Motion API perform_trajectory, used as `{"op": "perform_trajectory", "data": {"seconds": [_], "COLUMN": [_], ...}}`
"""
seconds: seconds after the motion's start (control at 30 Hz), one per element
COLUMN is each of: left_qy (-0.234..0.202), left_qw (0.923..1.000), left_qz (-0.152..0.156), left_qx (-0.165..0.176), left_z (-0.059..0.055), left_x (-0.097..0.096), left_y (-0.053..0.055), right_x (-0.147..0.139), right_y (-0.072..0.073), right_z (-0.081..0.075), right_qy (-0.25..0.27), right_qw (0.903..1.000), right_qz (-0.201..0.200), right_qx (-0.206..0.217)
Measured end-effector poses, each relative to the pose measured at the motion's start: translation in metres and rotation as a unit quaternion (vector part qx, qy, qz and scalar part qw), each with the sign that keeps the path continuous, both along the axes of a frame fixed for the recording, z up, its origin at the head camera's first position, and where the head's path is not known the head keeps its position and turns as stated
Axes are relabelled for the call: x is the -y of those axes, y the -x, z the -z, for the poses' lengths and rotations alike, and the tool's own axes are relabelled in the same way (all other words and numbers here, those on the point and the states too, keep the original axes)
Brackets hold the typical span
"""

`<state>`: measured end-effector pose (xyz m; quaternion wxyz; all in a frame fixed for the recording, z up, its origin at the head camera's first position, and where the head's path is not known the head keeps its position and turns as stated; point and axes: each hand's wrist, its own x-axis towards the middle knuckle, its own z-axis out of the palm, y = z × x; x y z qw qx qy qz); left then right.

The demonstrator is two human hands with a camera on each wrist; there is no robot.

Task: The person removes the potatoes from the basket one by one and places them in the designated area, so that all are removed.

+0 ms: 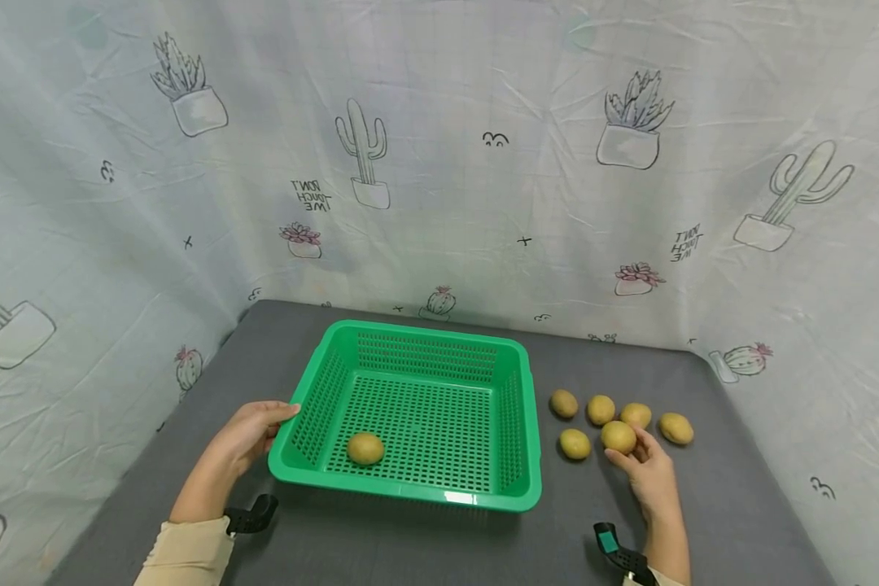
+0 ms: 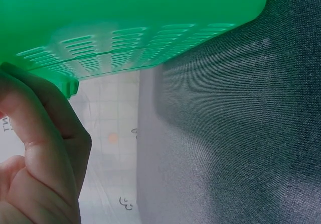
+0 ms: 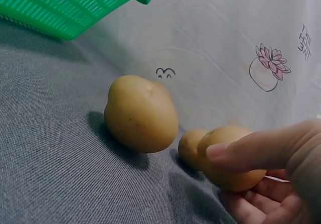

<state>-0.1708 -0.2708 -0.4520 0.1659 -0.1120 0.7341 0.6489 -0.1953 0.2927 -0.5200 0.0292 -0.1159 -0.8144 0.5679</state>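
A green plastic basket (image 1: 417, 491) with slotted sides stands in the middle of the table. One yellow potato (image 1: 365, 448) lies inside it, near its front left corner. My left hand (image 1: 252, 430) grips the basket's left rim, thumb on top and fingers underneath. To the right of the basket, my right hand (image 1: 652, 472) pinches a potato (image 1: 618, 437) between thumb and fingers. The right wrist view shows the thumb across this held potato (image 3: 233, 180), with another potato (image 3: 141, 113) on the cloth to its left.
Several loose potatoes lie around the right hand, among them one potato (image 1: 575, 444) beside the basket and one potato (image 1: 676, 428) farthest right. Grey cloth (image 1: 381, 541) covers the table. A white curtain (image 1: 439, 163) with cactus drawings hangs behind and at both sides.
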Motion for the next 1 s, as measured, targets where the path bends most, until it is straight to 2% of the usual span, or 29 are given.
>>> {"op": "perform_trajectory", "data": {"seconds": [0.23, 0.47, 0.77, 1.0], "left_qy": [0.000, -0.001, -0.013, -0.016], "left_qw": [1.0000, 1.0000, 0.9999, 0.9999], "left_qz": [0.006, 0.004, 0.003, 0.003], "left_qx": [-0.004, -0.002, 0.002, 0.000], "left_z": [-0.0014, -0.0004, -0.0010, -0.0033], "left_x": [0.0006, 0.0010, 0.0004, 0.0003], "left_y": [0.0011, 0.0000, -0.0016, -0.0016], "right_x": [-0.0027, -0.0012, -0.0006, -0.0045], "right_y": [0.0015, 0.0025, 0.0021, 0.0027], "right_z": [0.0022, 0.0025, 0.0033, 0.0027], "right_qy": [-0.082, -0.118, -0.099, -0.080], "right_qw": [0.9956, 0.9909, 0.9911, 0.9917], "right_qz": [-0.038, -0.050, -0.071, -0.073], "right_qx": [0.026, 0.039, 0.053, 0.070]}}
